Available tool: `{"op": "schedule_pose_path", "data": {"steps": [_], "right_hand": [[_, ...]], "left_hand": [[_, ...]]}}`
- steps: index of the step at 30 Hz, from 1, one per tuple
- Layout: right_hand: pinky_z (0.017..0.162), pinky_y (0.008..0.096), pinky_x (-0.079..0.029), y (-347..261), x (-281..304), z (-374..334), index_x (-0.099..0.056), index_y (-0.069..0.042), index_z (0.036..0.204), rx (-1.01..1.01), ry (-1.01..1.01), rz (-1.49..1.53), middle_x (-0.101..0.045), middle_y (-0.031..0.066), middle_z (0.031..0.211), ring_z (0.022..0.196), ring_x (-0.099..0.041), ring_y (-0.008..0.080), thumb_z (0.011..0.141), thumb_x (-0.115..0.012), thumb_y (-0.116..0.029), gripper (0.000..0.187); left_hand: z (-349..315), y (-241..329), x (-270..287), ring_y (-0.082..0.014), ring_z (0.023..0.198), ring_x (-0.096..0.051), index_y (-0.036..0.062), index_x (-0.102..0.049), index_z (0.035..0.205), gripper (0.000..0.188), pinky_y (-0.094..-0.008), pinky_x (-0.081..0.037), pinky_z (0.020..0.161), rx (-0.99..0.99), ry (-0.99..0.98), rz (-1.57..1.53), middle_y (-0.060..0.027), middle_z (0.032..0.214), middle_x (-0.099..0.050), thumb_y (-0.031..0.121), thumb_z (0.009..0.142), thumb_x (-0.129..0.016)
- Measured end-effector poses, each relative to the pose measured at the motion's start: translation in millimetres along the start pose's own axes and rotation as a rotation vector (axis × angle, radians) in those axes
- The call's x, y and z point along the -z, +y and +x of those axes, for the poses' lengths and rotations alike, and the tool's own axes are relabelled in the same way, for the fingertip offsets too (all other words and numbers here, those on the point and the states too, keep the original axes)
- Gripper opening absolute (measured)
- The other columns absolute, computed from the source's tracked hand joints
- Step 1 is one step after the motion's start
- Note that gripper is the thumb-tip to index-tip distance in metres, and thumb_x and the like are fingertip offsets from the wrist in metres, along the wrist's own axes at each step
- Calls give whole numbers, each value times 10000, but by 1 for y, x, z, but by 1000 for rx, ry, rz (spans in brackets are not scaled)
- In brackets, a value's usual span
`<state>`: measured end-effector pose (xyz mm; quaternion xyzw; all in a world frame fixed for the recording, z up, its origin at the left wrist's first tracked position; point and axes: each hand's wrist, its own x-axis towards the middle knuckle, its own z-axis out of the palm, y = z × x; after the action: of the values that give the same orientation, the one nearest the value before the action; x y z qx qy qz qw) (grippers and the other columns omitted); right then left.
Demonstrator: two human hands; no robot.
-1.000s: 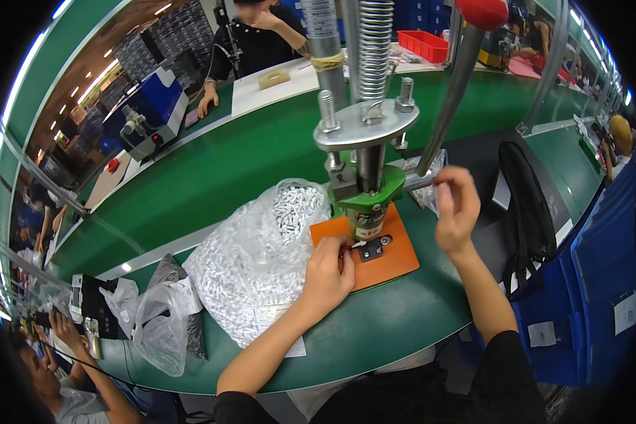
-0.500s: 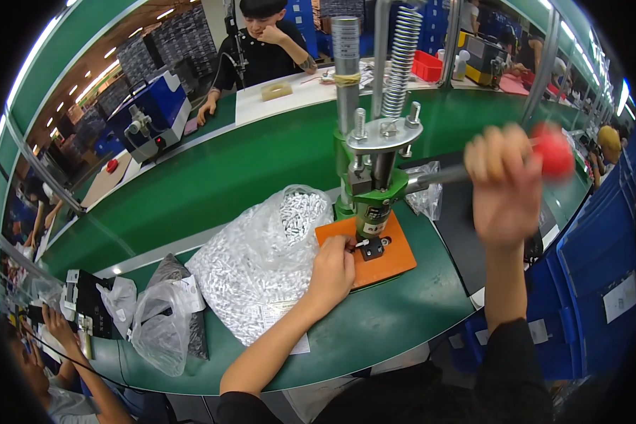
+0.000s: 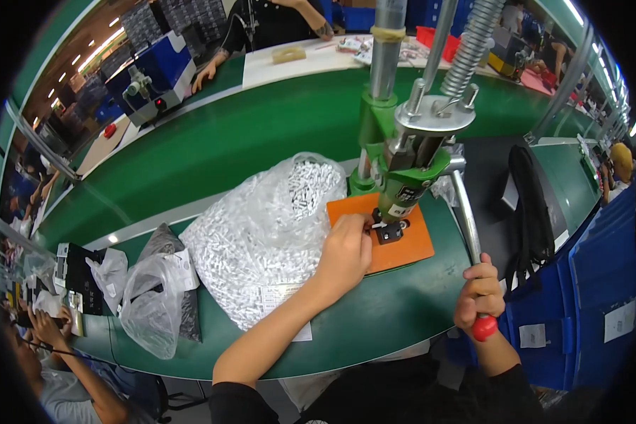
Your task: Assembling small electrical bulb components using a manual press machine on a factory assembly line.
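Note:
My right hand (image 3: 479, 297) is wrapped round the metal lever (image 3: 466, 215) of a green hand press (image 3: 411, 173), just above its red ball knob (image 3: 484, 327). The lever slants down toward me. My left hand (image 3: 348, 247) has its fingertips pinched together at a small black fixture (image 3: 390, 232) on the press's orange base plate (image 3: 413, 249). A small whitish pin (image 3: 377, 225) sticks out between these fingertips and the fixture, under the press head. Its far end is hidden.
Left of the press, a clear plastic bag (image 3: 251, 233) holds many small silvery-white pieces. Further left lie a bag of dark pieces (image 3: 189, 311) and a crumpled clear bag (image 3: 152, 304). A black strap (image 3: 526, 212) lies at the right. A person (image 3: 268, 25) sits across the bench.
My right hand has pulled the lever from raised at the right down toward me. The left hand stays at the fixture. The whole view has shifted, with the press now further right.

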<state>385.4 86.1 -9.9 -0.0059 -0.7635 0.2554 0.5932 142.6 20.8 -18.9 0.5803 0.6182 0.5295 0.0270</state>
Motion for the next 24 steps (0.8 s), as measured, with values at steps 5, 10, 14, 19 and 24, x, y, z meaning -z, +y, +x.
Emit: {"op": "schedule_pose_path", "data": {"steps": [5,10,14,19,24], "right_hand": [[1082,528,-310,15,2,-16,-438,-127,674,135,-150,-192,-557,48,816,925,-584,270,764,-609,-5,229],[1043,535,-343,2,6,-5,-440,-124,660,79,-89,-195,-567,44,796,890,-598,262,747,-621,5,239],[913,522,-379,-13,21,44,-441,-126,705,119,-194,-100,-553,27,737,818,-600,260,856,-613,-222,249],[741,378,-396,-6,-9,141,-416,-64,1096,111,91,136,-419,73,822,727,-417,188,1013,-420,-254,208],[632,232,-330,18,-47,200,-476,-38,1079,-212,248,210,-370,-14,784,671,-342,83,1028,-440,-200,174]], "left_hand": [[3,4,0,-352,753,-600,-43,-574,926,120,-409,-490,674,-94,3,37,-197,838,-603,-53,808,-554],[2,3,-8,-339,732,-600,-41,-581,916,118,-403,-486,649,-126,-13,102,-187,821,-601,-11,816,-637],[0,3,-9,-337,730,-601,-40,-579,919,115,-403,-488,650,-93,-21,126,-187,821,-602,-1,830,-640],[-2,6,-6,-348,767,-596,-31,-577,919,105,-405,-481,677,-80,16,60,-187,851,-597,-5,833,-632],[-51,27,31,-323,872,-589,-16,-566,885,139,-374,-488,766,-273,-119,274,-178,923,-584,-31,779,-654]]}}
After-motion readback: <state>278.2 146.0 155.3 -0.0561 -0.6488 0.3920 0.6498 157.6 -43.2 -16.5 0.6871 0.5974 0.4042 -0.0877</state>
